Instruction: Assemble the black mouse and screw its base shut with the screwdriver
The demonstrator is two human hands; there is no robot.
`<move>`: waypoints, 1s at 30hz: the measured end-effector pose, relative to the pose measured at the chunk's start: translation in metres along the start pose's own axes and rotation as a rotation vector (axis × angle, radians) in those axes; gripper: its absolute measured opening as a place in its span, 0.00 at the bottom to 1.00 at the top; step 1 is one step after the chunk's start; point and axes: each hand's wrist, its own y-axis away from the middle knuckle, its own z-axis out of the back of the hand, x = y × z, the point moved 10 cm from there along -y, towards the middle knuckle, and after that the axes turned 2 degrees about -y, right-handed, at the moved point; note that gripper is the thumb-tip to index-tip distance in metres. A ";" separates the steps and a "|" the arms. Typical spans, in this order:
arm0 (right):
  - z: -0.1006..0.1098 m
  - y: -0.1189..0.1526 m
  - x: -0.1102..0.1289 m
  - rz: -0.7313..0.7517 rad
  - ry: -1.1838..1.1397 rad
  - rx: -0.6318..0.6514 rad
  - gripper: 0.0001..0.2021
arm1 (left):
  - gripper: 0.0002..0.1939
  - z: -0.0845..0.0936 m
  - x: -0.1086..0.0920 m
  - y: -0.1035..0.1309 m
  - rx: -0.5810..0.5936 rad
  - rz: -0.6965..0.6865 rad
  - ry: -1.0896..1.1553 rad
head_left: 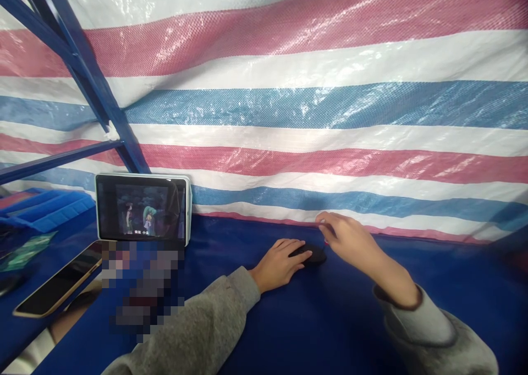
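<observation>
Lying partly under spread left hand: black object | right hand: pinched (contents unclear)

A single line of pale Chinese subtitle text is showing on the lit screen of a tablet, which is standing propped on its long edge in a light-coloured case. The characters are running left to right along the bottom of a cartoon scene, sitting below two drawn figures, one of them wearing green hair. The opening pair is reading "我说"; after a short gap, the next character is reading "小", and a last one is following, its strokes blurring too much to make out.
</observation>
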 end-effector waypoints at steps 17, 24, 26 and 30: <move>-0.001 0.000 0.001 -0.001 -0.055 -0.007 0.12 | 0.18 -0.001 0.001 0.000 -0.005 0.000 0.004; -0.001 0.000 0.002 0.011 -0.025 -0.016 0.11 | 0.18 -0.001 0.001 0.001 -0.008 -0.008 0.002; -0.001 0.000 0.003 0.017 -0.022 -0.018 0.12 | 0.18 -0.001 0.001 0.001 -0.009 -0.008 0.003; -0.002 0.000 0.004 0.014 -0.015 -0.018 0.13 | 0.19 -0.001 0.001 0.001 -0.009 -0.014 -0.001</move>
